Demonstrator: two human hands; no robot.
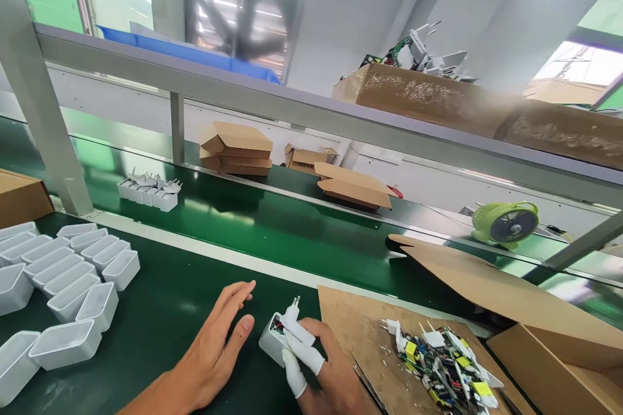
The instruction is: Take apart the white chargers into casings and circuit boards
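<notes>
My left hand [214, 343] hovers over the green work surface with its fingers apart and nothing in it. To its right, my right hand [328, 360], with white covers on two fingertips, grips a white plug piece [293, 324] at the open top of a white plastic case [272, 340]. Dark and red parts show inside that case. Several empty white cases [68, 343] stand in rows at the left. On a brown cardboard sheet [348, 311] at the right lies a pile of circuit boards and plug pieces [442, 363], with tweezers [367, 382] beside it.
A green conveyor belt [292, 240] runs behind, carrying a group of filled white cases [150, 191]. Folded cardboard boxes [236, 149], a green fan [506, 224] and a metal frame [63, 130] stand around it. An open cardboard box [555, 369] is at the lower right.
</notes>
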